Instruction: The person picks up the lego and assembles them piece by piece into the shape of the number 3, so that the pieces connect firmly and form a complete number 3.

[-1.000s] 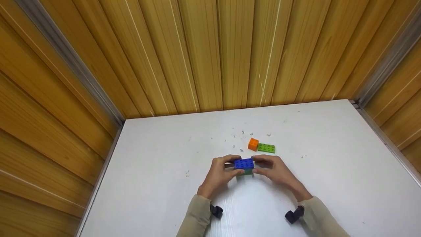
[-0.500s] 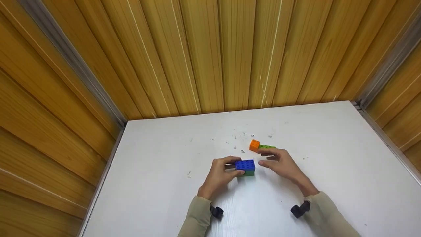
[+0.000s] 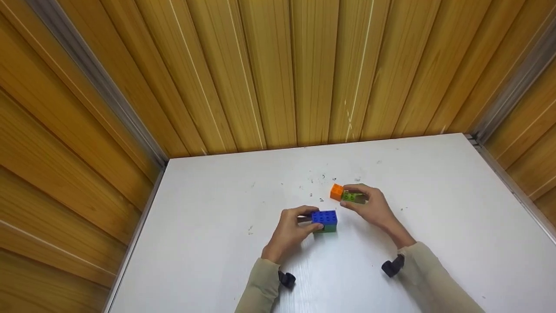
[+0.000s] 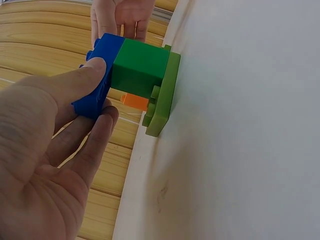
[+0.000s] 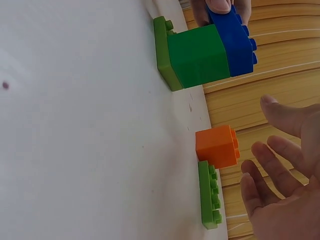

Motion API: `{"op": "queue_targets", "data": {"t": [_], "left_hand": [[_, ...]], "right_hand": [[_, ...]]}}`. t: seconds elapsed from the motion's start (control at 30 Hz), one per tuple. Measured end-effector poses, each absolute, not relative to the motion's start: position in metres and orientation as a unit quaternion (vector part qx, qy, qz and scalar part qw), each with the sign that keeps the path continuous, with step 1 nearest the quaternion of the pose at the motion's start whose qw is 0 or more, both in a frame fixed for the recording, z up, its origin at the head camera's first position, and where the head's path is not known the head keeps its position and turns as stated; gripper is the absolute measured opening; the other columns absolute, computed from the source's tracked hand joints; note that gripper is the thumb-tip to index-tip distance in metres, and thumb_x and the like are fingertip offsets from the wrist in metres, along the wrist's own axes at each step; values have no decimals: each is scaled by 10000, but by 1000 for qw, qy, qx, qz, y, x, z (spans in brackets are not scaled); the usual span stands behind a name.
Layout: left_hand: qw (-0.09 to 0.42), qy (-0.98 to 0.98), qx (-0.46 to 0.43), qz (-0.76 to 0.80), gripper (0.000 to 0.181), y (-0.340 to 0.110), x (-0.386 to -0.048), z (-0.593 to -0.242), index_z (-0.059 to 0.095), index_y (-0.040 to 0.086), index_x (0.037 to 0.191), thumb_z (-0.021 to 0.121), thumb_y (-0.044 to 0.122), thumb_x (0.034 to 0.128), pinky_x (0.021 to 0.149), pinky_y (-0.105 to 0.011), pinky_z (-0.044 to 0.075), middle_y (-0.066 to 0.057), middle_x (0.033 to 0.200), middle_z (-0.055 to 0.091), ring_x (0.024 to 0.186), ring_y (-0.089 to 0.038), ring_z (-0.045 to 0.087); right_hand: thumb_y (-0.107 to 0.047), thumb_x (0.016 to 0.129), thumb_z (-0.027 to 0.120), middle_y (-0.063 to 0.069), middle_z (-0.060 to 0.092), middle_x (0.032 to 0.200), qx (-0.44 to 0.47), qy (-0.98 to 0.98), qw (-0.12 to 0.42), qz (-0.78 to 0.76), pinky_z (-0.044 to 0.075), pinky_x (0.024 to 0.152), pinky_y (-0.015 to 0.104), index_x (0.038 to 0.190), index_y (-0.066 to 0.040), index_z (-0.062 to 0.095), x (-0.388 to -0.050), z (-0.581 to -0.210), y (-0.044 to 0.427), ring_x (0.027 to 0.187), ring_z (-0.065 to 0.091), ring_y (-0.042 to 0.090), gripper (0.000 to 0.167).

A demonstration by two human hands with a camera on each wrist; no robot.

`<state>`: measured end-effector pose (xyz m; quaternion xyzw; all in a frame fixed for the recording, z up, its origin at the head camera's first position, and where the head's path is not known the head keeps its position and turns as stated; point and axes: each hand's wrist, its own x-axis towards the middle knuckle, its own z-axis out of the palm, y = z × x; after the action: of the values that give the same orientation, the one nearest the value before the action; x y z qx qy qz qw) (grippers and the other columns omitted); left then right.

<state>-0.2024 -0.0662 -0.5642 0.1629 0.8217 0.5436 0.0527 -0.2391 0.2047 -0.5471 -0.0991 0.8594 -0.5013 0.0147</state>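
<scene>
My left hand (image 3: pixel 290 231) pinches the blue toy brick (image 3: pixel 324 216) between thumb and fingers. That brick tops a stack: below it sits a green brick (image 4: pixel 140 67), and at the bottom a light green flat brick (image 4: pixel 167 95) resting on the table. Just beyond and to the right, an orange brick (image 3: pixel 336 192) stands beside another light green flat brick (image 5: pixel 205 195). My right hand (image 3: pixel 372 208) hovers over this flat brick, thumb and fingers spread to either side. In the right wrist view a gap shows between its fingers and both loose bricks.
White table (image 3: pixel 208 208) under everything, with small dark marks beyond the bricks. Yellow wood-look panels (image 3: pixel 278 74) wall in the back and sides. Each wrist carries a small black camera (image 3: pixel 392 265).
My right hand has left the stack and moved right and away from me, over the light green flat brick. The left hand has stayed on the blue brick.
</scene>
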Motion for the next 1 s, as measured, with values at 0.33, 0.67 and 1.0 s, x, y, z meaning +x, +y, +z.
{"op": "queue_targets", "data": {"t": [0.33,0.67,1.0], "left_hand": [[49,819,170,545,452,-66,-203,-564,725,54,1356,849,144,931,1024,-288,594,-16,1306,753,1133,-108,724],[42,821,178,541,440,-66,-202,-565,730,42,1340,850,148,930,1015,-307,603,-53,1305,757,1121,-142,744],[54,821,163,544,461,-67,-203,-563,726,57,1356,858,144,923,1021,-278,593,-18,1303,754,1127,-100,725]], "right_hand": [[-273,950,843,205,647,1453,-85,868,-3,-490,532,1115,559,1440,-53,653,-252,-554,201,1297,646,430,570],[-217,921,871,217,669,1420,-84,878,-32,-471,472,1166,606,1411,-13,667,-264,-567,199,1339,599,448,569],[-240,930,864,219,681,1400,-73,887,-22,-455,491,1149,590,1398,-25,682,-270,-572,196,1311,619,432,547]]}}
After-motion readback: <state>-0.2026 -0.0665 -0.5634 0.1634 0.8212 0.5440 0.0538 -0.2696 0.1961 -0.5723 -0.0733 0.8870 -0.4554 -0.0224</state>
